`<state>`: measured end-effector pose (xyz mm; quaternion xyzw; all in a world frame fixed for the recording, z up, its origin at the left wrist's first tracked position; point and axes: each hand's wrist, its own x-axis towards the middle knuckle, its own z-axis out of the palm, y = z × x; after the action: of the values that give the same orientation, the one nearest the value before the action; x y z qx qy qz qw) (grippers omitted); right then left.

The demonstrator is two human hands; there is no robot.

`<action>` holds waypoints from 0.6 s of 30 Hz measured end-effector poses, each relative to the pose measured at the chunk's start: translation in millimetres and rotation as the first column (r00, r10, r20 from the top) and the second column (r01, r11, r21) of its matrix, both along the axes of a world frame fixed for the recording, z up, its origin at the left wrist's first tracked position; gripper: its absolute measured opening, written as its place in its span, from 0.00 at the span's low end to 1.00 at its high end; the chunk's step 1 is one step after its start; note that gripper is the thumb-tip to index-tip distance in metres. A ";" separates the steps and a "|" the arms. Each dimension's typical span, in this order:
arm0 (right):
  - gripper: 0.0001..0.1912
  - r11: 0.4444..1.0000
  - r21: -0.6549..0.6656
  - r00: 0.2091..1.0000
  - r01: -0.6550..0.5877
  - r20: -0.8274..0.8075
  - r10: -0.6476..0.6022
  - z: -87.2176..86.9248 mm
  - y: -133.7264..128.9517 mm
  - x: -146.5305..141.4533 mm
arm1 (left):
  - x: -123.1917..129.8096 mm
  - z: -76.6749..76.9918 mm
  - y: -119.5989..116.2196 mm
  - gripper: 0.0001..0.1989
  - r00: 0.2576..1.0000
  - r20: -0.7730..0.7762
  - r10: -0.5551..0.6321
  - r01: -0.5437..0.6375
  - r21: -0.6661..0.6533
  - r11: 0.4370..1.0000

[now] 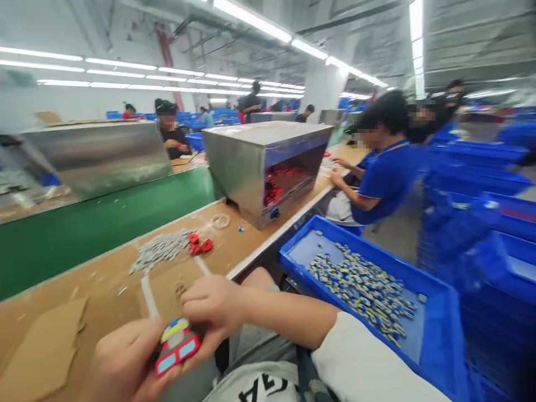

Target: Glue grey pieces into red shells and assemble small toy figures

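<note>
Hands and held piece. The multicoloured piece [178,346], red-edged with light-blue panels, sits in the near left, between the left hand [125,354] and the right hand [215,307]. Left fingers grip its left side; right fingers close on its right side; some fingertips are hidden. Farther off, grey parts [163,251] lie left of red parts [201,245] on the worktable [113,296].

The toy [178,344] is red, pale blue, yellow, darker blue and grey. The shirt [364,363] is white with black letters [264,385], the belt [138,209] green, the tray [454,329] blue.
</note>
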<state>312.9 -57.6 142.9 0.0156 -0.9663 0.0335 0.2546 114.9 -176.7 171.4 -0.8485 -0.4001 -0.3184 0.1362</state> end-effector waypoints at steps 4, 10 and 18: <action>0.35 0.994 -0.001 0.965 -0.107 -0.243 0.104 4.9 -1.1 7.4 | 19.6 18.1 3.8 0.30 0.999 -0.038 -0.027 0.029 0.046 0.999; 0.36 0.983 -0.005 0.920 -0.182 -0.354 0.169 14.7 -3.9 15.6 | 21.2 21.8 9.5 0.30 0.997 -0.042 -0.069 0.073 0.098 0.993; 0.28 0.975 -0.012 0.908 -0.223 -0.365 0.203 18.5 -3.5 16.6 | 20.3 23.1 6.8 0.30 0.995 -0.039 -0.087 0.090 0.081 0.993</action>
<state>329.5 -61.1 161.3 0.1199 -0.8941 0.0836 0.4233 135.2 -169.8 194.5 -0.8646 -0.3460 -0.3252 0.1639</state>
